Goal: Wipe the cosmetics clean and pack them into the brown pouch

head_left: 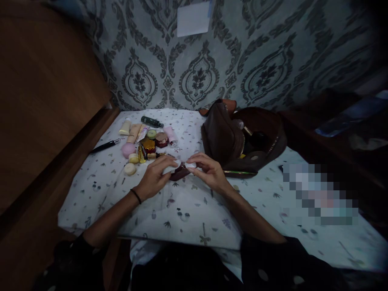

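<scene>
My left hand (pixel 157 176) is closed, its fingertips pinching a white piece that looks like tissue. A similar white piece (pixel 190 165) is pinched between the thumb and fingers of my right hand (pixel 209 171). I cannot tell whether the two pieces are joined. Between and just below my fingertips is a dark red item (pixel 179 173), partly covered by my hands; its kind is unclear. Left of my left hand lie a gold tube (pixel 141 154), a dark bottle with gold (pixel 156 155), round cream-coloured pieces (pixel 130 169) and a pink round item (pixel 129 150).
Several cosmetics, including a pink tube (pixel 170 136), a dark green bottle (pixel 152 122) and a red round case (pixel 161 139), lie at the back left. A black pen-like item (pixel 106 146) rests near the left edge. An unzipped brown bag (pixel 222 135) stands to the right on the patterned cloth (pixel 194 214).
</scene>
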`<state>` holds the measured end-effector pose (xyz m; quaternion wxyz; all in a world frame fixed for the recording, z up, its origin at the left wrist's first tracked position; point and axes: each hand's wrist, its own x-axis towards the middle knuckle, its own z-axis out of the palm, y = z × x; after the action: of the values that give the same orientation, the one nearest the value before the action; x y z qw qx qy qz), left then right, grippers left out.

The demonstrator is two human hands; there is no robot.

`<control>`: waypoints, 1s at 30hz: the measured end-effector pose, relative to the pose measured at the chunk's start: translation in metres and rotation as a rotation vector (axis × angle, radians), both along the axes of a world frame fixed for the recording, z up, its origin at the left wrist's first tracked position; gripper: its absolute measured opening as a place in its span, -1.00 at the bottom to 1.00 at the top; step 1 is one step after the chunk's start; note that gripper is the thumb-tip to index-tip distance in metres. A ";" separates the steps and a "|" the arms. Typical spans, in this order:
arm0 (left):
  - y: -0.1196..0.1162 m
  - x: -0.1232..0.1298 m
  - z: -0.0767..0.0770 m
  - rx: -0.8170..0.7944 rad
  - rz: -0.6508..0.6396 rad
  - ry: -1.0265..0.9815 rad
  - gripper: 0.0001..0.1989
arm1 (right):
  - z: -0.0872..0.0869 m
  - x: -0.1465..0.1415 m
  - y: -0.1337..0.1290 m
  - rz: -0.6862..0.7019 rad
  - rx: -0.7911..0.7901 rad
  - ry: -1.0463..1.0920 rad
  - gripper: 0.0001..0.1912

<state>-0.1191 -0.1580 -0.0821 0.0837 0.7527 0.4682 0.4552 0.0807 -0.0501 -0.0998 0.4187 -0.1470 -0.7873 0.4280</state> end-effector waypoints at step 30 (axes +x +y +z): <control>-0.024 0.018 -0.009 0.017 0.030 0.199 -0.63 | -0.004 0.002 0.003 -0.071 -0.138 -0.086 -0.63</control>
<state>-0.1011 -0.1822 -0.0911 0.0237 0.7878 0.4814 0.3835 0.0831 -0.0471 -0.1041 0.3883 -0.2217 -0.7673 0.4596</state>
